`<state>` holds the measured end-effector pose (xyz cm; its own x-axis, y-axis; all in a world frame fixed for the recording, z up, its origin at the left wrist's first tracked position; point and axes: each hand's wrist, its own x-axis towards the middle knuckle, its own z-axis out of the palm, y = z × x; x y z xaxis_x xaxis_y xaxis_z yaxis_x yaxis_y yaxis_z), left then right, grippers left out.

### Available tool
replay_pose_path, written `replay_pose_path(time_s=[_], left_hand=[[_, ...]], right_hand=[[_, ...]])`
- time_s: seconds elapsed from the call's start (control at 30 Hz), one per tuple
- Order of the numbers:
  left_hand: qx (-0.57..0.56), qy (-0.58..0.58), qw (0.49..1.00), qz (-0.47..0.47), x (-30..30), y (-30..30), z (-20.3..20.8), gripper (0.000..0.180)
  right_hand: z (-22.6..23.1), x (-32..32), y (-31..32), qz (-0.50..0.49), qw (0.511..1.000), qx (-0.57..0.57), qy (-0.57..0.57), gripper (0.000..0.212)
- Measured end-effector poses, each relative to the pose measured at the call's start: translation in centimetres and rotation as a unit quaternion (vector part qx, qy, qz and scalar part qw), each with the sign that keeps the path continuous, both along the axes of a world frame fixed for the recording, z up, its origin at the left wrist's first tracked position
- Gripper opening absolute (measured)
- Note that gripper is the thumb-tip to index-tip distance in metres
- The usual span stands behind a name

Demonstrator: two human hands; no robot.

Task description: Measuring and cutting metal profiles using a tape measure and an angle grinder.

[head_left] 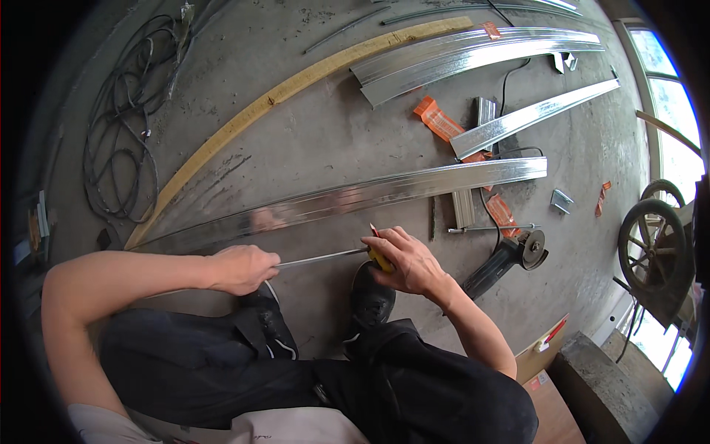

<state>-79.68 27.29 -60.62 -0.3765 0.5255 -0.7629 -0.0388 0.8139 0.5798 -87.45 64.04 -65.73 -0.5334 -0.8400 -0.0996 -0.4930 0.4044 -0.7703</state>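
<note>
One yellow tape measure (381,260) gripped in the right hand (407,260) — blade (322,258) stretched to the closed left hand (242,269).

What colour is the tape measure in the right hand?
The tape measure looks yellow where visible, best in the head view.

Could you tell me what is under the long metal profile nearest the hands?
A short metal piece and a black cable seem to come out from under the profile, near its right end. What else lies beneath is covered.
</note>
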Motion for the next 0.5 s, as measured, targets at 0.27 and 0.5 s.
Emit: replay_pose_path(time_s=[0.27, 0.5], left_hand=[[0.029, 0.145, 0.989, 0.025, 2.9, 2.7, -3.7, 0.017], [0.102, 0.381, 0.914, 0.099, 1.4, 12.9, -8.3, 0.032]], right_hand=[[-0.9, 2.6, -1.3, -0.022, 0.999, 0.033, 0.016, 0.072], [-1.2, 4.4, -1.6, -0.074, 0.996, 0.037, 0.039, 0.072]])
